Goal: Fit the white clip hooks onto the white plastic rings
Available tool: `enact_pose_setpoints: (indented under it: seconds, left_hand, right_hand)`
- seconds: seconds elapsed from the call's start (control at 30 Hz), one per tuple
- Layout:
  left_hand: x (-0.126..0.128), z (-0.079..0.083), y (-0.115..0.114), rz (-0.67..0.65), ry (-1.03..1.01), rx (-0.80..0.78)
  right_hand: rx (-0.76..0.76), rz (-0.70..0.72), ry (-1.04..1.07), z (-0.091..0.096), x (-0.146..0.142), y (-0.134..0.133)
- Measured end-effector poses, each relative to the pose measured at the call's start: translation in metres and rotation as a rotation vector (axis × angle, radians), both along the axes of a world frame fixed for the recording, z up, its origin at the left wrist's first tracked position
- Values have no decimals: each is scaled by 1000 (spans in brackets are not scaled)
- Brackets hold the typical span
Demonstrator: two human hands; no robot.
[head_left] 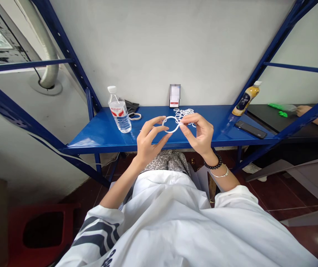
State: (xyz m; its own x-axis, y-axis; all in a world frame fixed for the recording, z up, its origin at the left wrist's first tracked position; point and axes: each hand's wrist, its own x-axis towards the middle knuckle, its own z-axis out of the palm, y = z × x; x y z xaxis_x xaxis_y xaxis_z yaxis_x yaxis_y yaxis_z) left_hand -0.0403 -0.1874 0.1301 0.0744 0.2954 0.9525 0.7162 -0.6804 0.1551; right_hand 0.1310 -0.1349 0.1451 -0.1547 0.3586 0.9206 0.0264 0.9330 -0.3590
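Above the front of the blue table I hold up a white ring (171, 131), thin and round, with both hands. My left hand (151, 138) grips its left side with fingers spread around the rim. At the ring's right edge my right hand (199, 131) pinches it between thumb and index finger; whether a second small piece sits in that pinch I cannot tell. Just behind the right hand lies a pile of small white rings (185, 113) on the table, partly covered by that hand.
The blue table (92, 135) carries a water bottle (119, 111), a dark pouch (131, 105), a pale looped band (135, 116), an upright phone (175, 95), a yellow drink bottle (246, 98) and a flat black phone (250, 129). Another person's hand (303, 110) rests at the far right near green pieces (282, 113).
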Motion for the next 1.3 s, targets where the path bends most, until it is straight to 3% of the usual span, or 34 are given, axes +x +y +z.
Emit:
enact_pose_setpoints:
  seconds: [0.23,0.5,0.73,1.3]
  left_hand:
    - [1,-2,-2,-52,-122,-116]
    - [6,1,-5,-210,-405,-345]
    - [8,0,-4,-352,-491,-538]
    - [9,-5,-3,-377,-313,-441]
  right_hand:
    - [-104,43,-87,0,-1,2]
    - [-207,213,-142,-2,-2,10]
    - [-306,196,-113,-2,-1,9]
    - [-280,146,69,-9,-7,6]
